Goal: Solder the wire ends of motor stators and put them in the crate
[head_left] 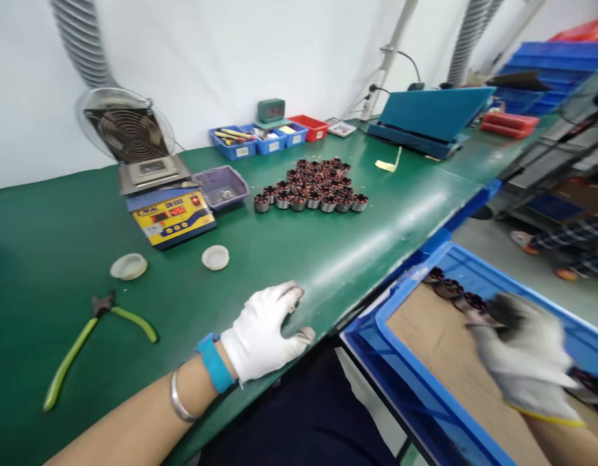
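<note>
Bright even light, motion-blurred right edge.

Bare mat (357, 252) ahead; stator cluster (316, 188), solder station (170, 210) block beyond.

This is a factory assembly bench for small electric motor parts. A long green work mat (357, 252) carries rows of copper-wound stators (314, 188), a soldering station with red digits (173, 217), a fume-extraction fan (128, 133) on a ribbed duct, small parts bins (263, 140) and green-handled cutters (92, 340). Blue stacking crates (546, 68) line the aisle.
</note>
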Demonstrator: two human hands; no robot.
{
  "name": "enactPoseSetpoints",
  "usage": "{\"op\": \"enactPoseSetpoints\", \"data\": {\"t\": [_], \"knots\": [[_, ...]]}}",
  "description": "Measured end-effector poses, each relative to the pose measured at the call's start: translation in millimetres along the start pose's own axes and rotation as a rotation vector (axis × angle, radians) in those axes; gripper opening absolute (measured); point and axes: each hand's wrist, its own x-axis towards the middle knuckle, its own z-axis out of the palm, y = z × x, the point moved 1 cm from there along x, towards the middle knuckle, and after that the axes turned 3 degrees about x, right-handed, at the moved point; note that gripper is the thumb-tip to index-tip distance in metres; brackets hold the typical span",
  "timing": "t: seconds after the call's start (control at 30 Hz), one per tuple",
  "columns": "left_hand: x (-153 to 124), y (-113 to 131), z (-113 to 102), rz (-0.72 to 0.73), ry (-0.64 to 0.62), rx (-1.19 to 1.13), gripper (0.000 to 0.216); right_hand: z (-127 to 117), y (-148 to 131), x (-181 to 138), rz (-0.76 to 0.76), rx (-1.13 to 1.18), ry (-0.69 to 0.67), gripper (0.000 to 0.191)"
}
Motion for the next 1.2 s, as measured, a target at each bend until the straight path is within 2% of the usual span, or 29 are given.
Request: {"op": "enactPoseSetpoints", "data": {"t": [0.03,0.1,0.17,0.2,0.27,0.33,0.43,0.57,0.73,0.8,0.87,0.93,0.97,1.03,1.1,1.2], "knots": [[0,0,0,0.033,-0.006,0.016,0.057,15,-26,8,-0.186,0.058,-0.031,0.041],[0,0,0,0.081,-0.023,0.036,0.060,45,-77,27,-0.589,0.183,-0.209,0.042],[1,0,-1,0.089,-0.053,0.041,0.059,69,-122,56,-0.629,0.204,-0.172,0.050],[1,0,-2,0.083,-0.075,0.039,0.059,80,-140,73,-0.539,0.169,-0.134,0.058],[2,0,-3,0.066,-0.128,0.030,0.055,99,-166,108,-0.253,0.069,-0.100,0.076],[4,-1,-4,0.051,-0.180,0.022,0.051,114,-182,136,-0.032,-0.007,-0.163,0.082],[7,-2,-6,0.035,-0.224,0.015,0.048,128,-189,158,0.093,-0.021,-0.275,0.071],[8,-3,-7,0.043,-0.245,0.008,0.046,127,-183,164,0.155,-0.009,-0.314,0.058],[6,-4,-3,0.029,-0.221,-0.047,0.048,115,-184,156,0.100,0.117,-0.397,0.030],[6,-3,-1,-0.019,-0.190,-0.125,0.048,113,-190,141,0.063,0.216,-0.425,0.026],[8,-3,-1,-0.142,-0.099,-0.256,0.051,111,-199,116,0.018,0.332,-0.482,0.029],[12,-5,-4,-0.381,0.029,-0.496,0.057,108,-212,84,-0.056,0.471,-0.583,0.037],[15,-6,-5,-0.527,0.069,-0.696,0.057,105,-220,67,-0.106,0.549,-0.641,0.042],[20,-9,-7,-0.768,0.052,-1.175,0.055,97,-239,37,-0.241,0.718,-0.712,0.049],[24,-13,-9,-0.879,0.030,-1.532,0.055,89,-260,17,-0.393,0.789,-0.697,0.048],[25,-19,-13,-0.929,0.186,-1.637,0.050,83,-286,12,-0.595,0.820,-0.692,0.062]]}}
